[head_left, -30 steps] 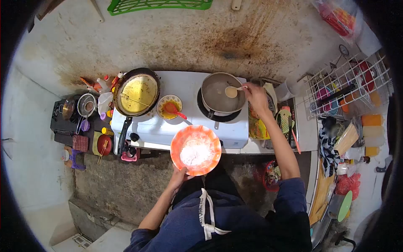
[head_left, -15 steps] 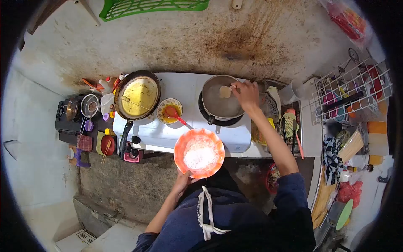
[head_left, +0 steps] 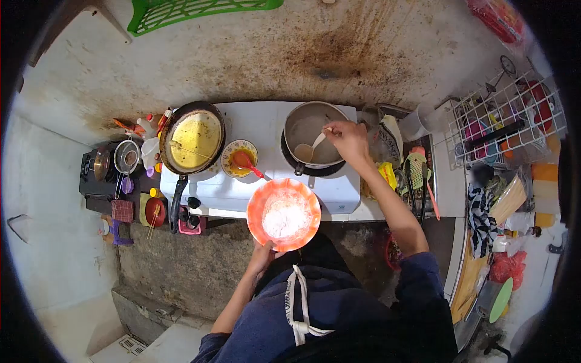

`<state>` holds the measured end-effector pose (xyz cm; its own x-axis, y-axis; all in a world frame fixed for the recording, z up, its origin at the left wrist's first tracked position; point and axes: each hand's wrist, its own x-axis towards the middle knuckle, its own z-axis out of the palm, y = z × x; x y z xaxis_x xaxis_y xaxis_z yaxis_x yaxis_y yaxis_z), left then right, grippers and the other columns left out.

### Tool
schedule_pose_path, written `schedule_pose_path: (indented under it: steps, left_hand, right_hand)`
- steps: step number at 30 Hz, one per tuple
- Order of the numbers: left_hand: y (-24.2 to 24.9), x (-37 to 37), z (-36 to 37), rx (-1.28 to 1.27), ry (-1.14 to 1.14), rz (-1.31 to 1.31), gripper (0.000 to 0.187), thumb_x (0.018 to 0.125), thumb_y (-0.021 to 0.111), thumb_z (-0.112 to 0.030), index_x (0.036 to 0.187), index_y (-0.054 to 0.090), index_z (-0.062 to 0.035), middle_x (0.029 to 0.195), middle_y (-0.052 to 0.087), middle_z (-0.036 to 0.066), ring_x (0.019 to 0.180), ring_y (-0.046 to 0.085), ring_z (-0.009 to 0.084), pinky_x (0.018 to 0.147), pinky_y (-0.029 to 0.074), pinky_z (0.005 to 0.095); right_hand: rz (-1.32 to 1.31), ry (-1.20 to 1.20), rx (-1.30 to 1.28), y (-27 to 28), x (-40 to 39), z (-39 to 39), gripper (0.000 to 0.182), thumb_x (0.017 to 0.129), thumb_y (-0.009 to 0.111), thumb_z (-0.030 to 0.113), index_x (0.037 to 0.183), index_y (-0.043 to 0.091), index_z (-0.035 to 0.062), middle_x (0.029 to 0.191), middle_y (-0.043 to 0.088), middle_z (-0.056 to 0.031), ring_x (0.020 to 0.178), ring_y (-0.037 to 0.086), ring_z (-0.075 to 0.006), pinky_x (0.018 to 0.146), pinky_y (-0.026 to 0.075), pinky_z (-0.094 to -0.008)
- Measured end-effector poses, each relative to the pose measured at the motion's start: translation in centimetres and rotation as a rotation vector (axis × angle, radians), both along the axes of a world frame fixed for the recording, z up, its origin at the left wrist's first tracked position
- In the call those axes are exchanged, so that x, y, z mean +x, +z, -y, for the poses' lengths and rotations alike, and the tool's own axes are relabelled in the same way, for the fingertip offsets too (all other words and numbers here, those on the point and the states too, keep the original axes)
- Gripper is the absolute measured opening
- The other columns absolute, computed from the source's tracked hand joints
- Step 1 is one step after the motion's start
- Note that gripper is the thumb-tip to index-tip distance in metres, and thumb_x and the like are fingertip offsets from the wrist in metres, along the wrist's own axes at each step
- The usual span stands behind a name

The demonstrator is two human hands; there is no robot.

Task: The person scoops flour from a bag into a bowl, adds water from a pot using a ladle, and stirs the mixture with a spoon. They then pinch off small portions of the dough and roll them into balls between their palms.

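My left hand (head_left: pixel 262 256) is closed on the near rim of an orange bowl (head_left: pixel 255 212), held in front of the stove's edge. White powder (head_left: pixel 285 219) lies in this bowl. Over the pot (head_left: pixel 292 123) on the right side of the stove (head_left: pixel 266 121), my right hand (head_left: pixel 351 142) grips the handle of a pale spoon (head_left: pixel 304 152). The spoon's bowl is low inside the pot, by its near wall, and looks filled with cloudy liquid. Between pot and pan, a patterned small bowl (head_left: pixel 229 162) holds yellow-orange liquid and a red spoon (head_left: pixel 244 160).
A black frying pan (head_left: pixel 221 130) with yellow oil and a thin stick sits on the left burner, its handle (head_left: pixel 177 202) jutting past the front edge. At right are a white wire rack (head_left: pixel 484 115) and a green slotted turner (head_left: pixel 416 166). A red dish (head_left: pixel 155 212) stands far left.
My right hand has brought the spoon lower and toward the near left side of the pot, tilting it so its handle shows. The orange bowl stays in my left hand.
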<state>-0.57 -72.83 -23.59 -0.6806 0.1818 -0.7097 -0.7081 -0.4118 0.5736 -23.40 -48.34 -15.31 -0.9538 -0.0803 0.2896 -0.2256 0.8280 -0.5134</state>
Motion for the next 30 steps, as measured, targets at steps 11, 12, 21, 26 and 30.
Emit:
schedule_pose_path:
  steps: [11, 12, 21, 26, 30]
  left_hand:
    - [-1.0, -0.1, -0.3, 0.028, -0.092, 0.005, 0.065, 0.076, 0.038, -0.001, 0.130, 0.005, -0.0133, 0.124, 0.031, 0.013, 0.106, 0.047, 0.0267, 0.079, 0.049, 0.0391]
    - [-0.5, -0.2, -0.5, 0.020, -0.102, 0.001, 0.064, 0.076, 0.038, -0.001, 0.130, 0.005, -0.0131, 0.124, 0.031, 0.013, 0.106, 0.047, 0.0270, 0.079, 0.049, 0.0392]
    - [-0.5, 0.7, -0.4, 0.041, -0.025, -0.036, 0.056, 0.079, 0.041, -0.004, 0.124, 0.008, -0.0108, 0.122, 0.031, 0.015, 0.103, 0.049, 0.0277, 0.077, 0.050, 0.0398]
    - [-1.0, 1.2, 0.0, 0.030, -0.023, -0.022, 0.052, 0.080, 0.043, -0.007, 0.121, 0.011, -0.0087, 0.120, 0.032, 0.015, 0.101, 0.050, 0.0282, 0.076, 0.051, 0.0387]
    - [-0.2, 1.2, 0.1, 0.016, -0.021, -0.027, 0.051, 0.080, 0.043, -0.007, 0.120, 0.012, -0.0087, 0.119, 0.032, 0.015, 0.100, 0.050, 0.0283, 0.076, 0.051, 0.0386]
  right_hand:
    - [-0.011, -0.132, -0.198, 4.7, 2.3, -2.1, 0.018, 0.071, 0.063, 0.024, 0.080, 0.066, 0.0081, 0.067, 0.063, -0.0105, 0.055, 0.060, -0.0229, 0.053, 0.045, -0.0289]
    - [-0.011, -0.138, -0.199, 4.9, 2.9, -2.1, 0.018, 0.072, 0.063, 0.024, 0.080, 0.066, 0.0080, 0.066, 0.062, -0.0099, 0.056, 0.060, -0.0220, 0.055, 0.044, -0.0295]
    - [-0.104, -0.053, -0.033, 4.1, 8.2, 0.8, 0.011, 0.074, 0.062, 0.021, 0.080, 0.066, 0.0129, 0.061, 0.058, -0.0001, 0.061, 0.052, -0.0144, 0.062, 0.030, -0.0305]
    - [-0.250, 0.028, 0.066, 4.1, 10.5, 2.0, 0.008, 0.071, 0.064, 0.018, 0.077, 0.066, 0.0124, 0.064, 0.059, 0.0014, 0.062, 0.053, -0.0129, 0.062, 0.031, -0.0292]
    - [-0.153, -0.031, -0.041, 3.2, 10.2, 1.5, 0.008, 0.072, 0.064, 0.016, 0.078, 0.065, 0.0102, 0.070, 0.062, 0.0001, 0.065, 0.055, -0.0134, 0.061, 0.033, -0.0296]
